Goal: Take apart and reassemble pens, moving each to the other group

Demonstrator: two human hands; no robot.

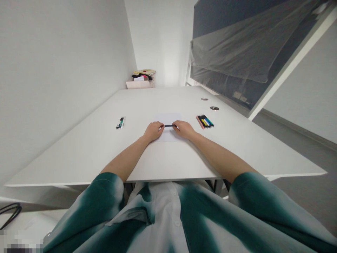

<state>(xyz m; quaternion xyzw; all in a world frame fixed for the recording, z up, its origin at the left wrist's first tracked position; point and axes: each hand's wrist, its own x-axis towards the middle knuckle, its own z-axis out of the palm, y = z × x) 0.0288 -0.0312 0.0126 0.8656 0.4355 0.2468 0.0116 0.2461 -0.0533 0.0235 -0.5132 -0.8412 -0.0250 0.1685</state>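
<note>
A dark, slim pen (pixel 169 125) lies level between my two hands, over a white sheet of paper (pixel 168 136). My left hand (pixel 153 130) is closed on its left end, with fingers and thumb pinched together. At the other end, my right hand (pixel 183 129) pinches the pen in the same way. Both hands rest low at the paper's sides. Whether the pen is capped is too small to tell.
Right of the paper, several pens and markers (pixel 205 121) lie in a row. A few more pens (pixel 120 123) are on the left. Two round grommets (pixel 214 108) sit in the white table (pixel 168 165) at far right. A pink box (pixel 138 84) holding cloth-like items stands at the back.
</note>
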